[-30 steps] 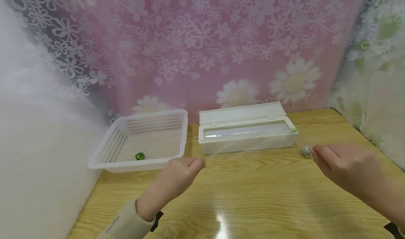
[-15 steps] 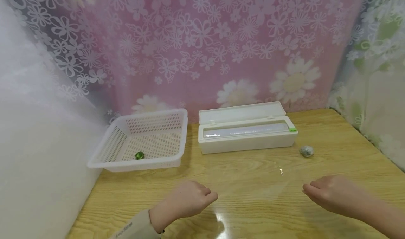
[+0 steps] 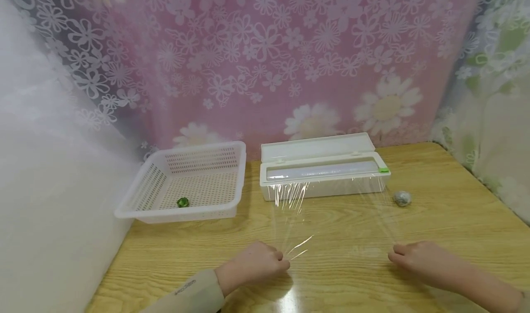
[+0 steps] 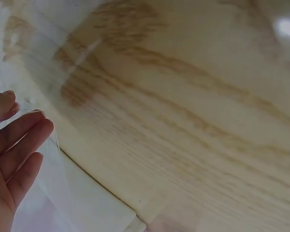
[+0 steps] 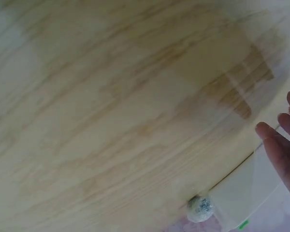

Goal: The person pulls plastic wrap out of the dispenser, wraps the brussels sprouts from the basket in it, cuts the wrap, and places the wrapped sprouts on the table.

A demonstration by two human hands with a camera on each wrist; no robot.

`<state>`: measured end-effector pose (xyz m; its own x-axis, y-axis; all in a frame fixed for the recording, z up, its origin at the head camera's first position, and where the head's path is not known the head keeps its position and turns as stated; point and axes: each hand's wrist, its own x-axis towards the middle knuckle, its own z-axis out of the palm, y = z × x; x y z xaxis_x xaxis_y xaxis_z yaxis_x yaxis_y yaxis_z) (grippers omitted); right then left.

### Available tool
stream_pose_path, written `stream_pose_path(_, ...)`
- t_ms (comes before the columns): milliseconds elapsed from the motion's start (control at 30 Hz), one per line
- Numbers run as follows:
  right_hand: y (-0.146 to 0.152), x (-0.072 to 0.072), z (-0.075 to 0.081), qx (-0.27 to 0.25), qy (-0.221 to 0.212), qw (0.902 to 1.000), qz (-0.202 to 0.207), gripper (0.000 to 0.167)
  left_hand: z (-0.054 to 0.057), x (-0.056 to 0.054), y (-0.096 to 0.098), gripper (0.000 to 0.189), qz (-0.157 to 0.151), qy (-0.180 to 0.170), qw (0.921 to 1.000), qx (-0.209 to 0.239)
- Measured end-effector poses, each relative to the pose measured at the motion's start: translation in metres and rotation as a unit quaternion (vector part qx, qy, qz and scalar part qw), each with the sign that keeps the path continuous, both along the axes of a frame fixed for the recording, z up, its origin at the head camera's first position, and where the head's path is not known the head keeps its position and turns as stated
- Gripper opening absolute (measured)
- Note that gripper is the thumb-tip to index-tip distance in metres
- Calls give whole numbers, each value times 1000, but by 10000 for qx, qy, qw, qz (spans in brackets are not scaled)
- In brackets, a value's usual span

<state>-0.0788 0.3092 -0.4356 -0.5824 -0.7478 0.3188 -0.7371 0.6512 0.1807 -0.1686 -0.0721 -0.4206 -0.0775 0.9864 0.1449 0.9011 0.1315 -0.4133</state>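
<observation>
A sheet of clear cling film [image 3: 331, 225] stretches from the long white dispenser box [image 3: 325, 191] toward me, low over the wooden table. My left hand [image 3: 260, 261] pinches its near left corner between thumb and fingers, and creases fan out from that grip. At the near right corner my right hand [image 3: 422, 257] pinches the film the same way. The box's lid [image 3: 316, 148] stands raised at the back, and the film roll [image 3: 323, 170] shows in its slot. A green slider [image 3: 383, 170] sits at the box's right end.
Left of the box stands a white plastic basket [image 3: 219, 209] with a small green thing [image 3: 182, 202] in it. A small round film-wrapped ball [image 3: 401, 198] lies on the table [image 3: 331, 290] by the box's right end. A flowered curtain [image 3: 265, 73] hangs behind.
Both hands have come down and toward me, the right also leftward, so they are closer together. The film is now drawn out from the box with bright creases on its left side.
</observation>
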Motion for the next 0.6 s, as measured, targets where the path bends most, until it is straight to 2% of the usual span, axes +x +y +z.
stream_pose_path(67,0,0,-2,1,-79,10000,22,39,-2,1,1,16,24,87,9999,-70)
stream_pose_path(133,-1,0,-5,5,40,10000,45,31,-5,2,2,15,69,139,9998,-114)
stream_pose_path(233,-5,-1,-6,-8,270,9995,169,36,-10,4,5,13,106,96,9999,-78)
stream_pose_path(333,-9,-2,-4,-4,385,9987,347,55,-15,5,7,11,147,76,9999,-40)
stream_pose_path(367,-10,-3,-3,-16,341,9985,416,54,-16,5,7,10,157,69,9998,-70)
stream_pose_path(500,-14,-5,1,-111,160,9972,723,30,-16,6,6,5,176,136,9993,-297)
stream_pose_path(600,-11,-6,-1,-310,-359,9955,826,26,-13,7,5,6,123,153,9989,-423)
